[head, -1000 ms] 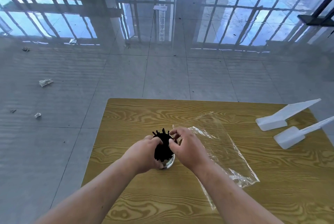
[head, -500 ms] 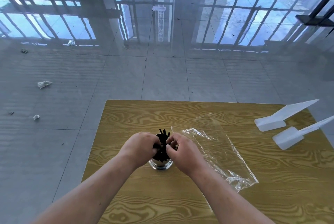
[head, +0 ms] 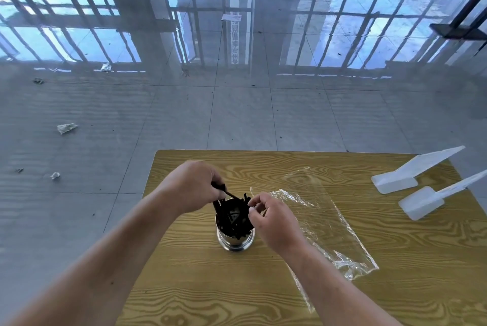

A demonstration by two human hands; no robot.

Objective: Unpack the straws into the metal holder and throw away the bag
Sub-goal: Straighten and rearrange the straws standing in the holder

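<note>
The black straws stand in the metal holder on the wooden surface. My left hand pinches one straw above the rim; my right hand has fingertips pressed together at the holder's right edge. The empty clear bag lies flat just right. Two white scoops sit far right.

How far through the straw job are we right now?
Mostly done: the black straws stand in the shiny metal holder, and the clear plastic bag lies empty on the wooden table. In hand: the left hand and right hand are arranging straws. Left: throwing away the bag.
</note>
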